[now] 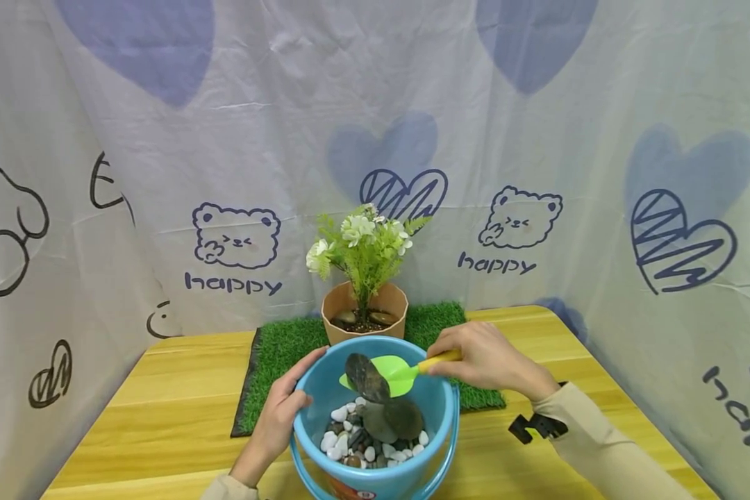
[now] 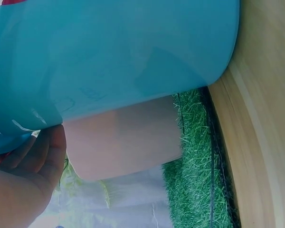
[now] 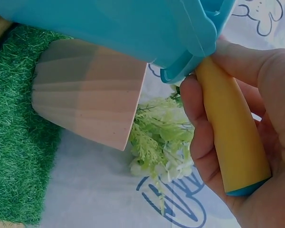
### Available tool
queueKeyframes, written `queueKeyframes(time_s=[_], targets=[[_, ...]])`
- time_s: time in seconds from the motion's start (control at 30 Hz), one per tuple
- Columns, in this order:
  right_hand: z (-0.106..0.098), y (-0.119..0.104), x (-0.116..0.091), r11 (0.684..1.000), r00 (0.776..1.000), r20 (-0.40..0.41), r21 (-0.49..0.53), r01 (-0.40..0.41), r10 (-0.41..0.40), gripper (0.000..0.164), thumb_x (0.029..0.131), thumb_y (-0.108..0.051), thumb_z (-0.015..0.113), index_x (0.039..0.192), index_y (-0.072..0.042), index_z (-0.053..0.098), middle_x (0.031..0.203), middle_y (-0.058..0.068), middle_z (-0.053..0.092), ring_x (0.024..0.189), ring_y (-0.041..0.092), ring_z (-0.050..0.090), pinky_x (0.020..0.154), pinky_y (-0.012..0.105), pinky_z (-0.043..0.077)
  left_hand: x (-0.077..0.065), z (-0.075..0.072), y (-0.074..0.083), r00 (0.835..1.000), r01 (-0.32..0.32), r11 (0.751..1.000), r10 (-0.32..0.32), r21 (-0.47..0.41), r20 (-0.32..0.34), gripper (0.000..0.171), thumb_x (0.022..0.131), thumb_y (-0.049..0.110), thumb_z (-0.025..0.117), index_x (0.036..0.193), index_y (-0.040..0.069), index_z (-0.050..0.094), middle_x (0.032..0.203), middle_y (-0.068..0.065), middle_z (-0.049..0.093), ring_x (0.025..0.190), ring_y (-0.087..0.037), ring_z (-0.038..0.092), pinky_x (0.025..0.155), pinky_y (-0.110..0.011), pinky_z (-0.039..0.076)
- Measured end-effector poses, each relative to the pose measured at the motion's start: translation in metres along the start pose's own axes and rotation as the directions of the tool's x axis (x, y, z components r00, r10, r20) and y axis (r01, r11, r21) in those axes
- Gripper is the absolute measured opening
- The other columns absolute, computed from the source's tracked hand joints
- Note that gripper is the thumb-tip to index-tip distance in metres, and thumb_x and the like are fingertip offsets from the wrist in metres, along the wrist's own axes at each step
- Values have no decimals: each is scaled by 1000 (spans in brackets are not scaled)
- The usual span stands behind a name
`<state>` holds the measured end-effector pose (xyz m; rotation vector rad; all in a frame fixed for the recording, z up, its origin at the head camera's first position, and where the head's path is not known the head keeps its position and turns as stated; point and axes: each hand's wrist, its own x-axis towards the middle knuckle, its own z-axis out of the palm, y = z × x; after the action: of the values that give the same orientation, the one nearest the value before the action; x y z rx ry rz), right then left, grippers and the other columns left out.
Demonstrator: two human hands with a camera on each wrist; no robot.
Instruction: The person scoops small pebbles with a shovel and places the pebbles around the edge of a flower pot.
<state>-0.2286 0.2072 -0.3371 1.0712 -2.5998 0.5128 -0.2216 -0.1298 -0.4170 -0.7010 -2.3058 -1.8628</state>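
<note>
A blue bucket [image 1: 312, 444] holds small white and dark pebbles [image 1: 344, 437] and larger flat dark stones [image 1: 403, 419]. With thumb and fingers, my left hand [image 1: 279, 410] grips the bucket's left rim; the left wrist view shows those fingers [image 2: 52, 147] at the rim from outside. My right hand [image 1: 484, 357] holds a toy shovel by its yellow handle [image 3: 232, 128], the palm wrapped around it. The shovel's green blade [image 1: 400, 378] reaches inside the bucket's opening, and a dark oval stone [image 1: 365, 377] lies across its tip, above the other stones.
Behind the bucket, a tan flowerpot [image 1: 332, 305] with white flowers and green leaves [image 1: 365, 243] stands on a mat of artificial grass [image 1: 281, 354]. Underneath is a wooden table [image 1: 162, 410]. Printed cloth [image 1: 256, 139] hangs around the back and sides.
</note>
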Motion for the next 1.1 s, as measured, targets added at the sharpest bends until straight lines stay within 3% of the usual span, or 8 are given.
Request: queueKeyframes(time_s=[1.1], targets=[[2, 1, 0, 998, 999, 4, 40, -46, 46, 18, 86, -39, 72, 96, -26, 79, 87, -15, 70, 63, -5, 52, 59, 18, 43, 0, 0, -1, 1000, -4, 1000, 4, 4, -3, 70, 81, 0, 38, 148, 19, 43, 147, -12, 49, 122, -34, 58, 87, -30, 54]])
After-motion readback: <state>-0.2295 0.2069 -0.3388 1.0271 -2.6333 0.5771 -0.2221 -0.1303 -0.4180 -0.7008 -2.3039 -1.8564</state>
